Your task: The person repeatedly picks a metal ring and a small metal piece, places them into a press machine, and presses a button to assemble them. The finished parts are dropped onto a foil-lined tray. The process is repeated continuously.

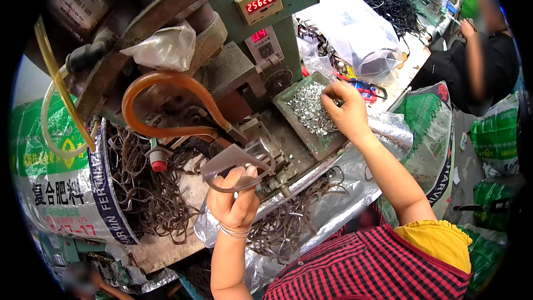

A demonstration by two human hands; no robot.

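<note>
My left hand [234,203] is raised in front of the machine's metal fixture [261,153], with its fingers closed around a translucent grey-brown plastic strap [225,164]. The strap bends into a loop over the fingers and reaches up beside the fixture. Farther right, my right hand [347,112] has thumb and fingers pinched together over a heap of small shiny metal pieces [311,108]. Those pieces lie in a square green tray [322,147]. Whatever sits between the right fingertips is hidden or too small to name.
Dark brown strips [150,183] spill from a woven sack [66,178] at left, and more strips [286,225] lie before me. An orange hose [130,103] arches over the fixture. A counter display [259,4] sits above. Another person [477,50] sits at far right near green sacks [497,133].
</note>
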